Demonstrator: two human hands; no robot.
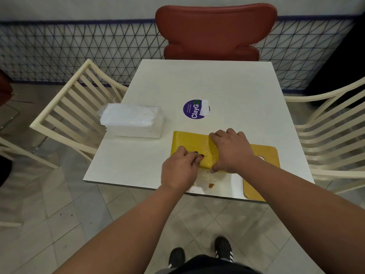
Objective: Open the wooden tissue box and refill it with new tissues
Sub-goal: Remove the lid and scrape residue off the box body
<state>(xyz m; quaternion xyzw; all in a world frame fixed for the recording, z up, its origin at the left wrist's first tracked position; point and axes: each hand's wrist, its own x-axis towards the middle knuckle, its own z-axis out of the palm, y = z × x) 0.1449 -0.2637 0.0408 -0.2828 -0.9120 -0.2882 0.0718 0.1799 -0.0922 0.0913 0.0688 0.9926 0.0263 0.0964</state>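
Under your right hand (231, 151) lies the yellow wooden tissue box (189, 143), flat on the white table (207, 82) near its front edge. That hand is spread and pressed palm-down across the box's right portion, thumb hooked over the near edge. Just left of that hold, your left hand (180, 171) has its fingertips bunched together, pinching a small dark piece (197, 154) on the box's top face; what that piece is cannot be told from this view, though it is probably a catch or tab.

Keep the right palm bearing straight down so the box does not slide toward the table edge. Work the pinched piece with the left fingertips only, and pull along the face, not upward, until you feel how it releases. A separate yellow panel (262, 155) with a cutout shows beyond your right wrist, partly under the forearm; it appears to be the lid. Keep your forearm from pushing it off the table.

The pack of new tissues (132, 120) sits well to the left of your left hand, unopened in clear wrap. Leave it there until the box is open.
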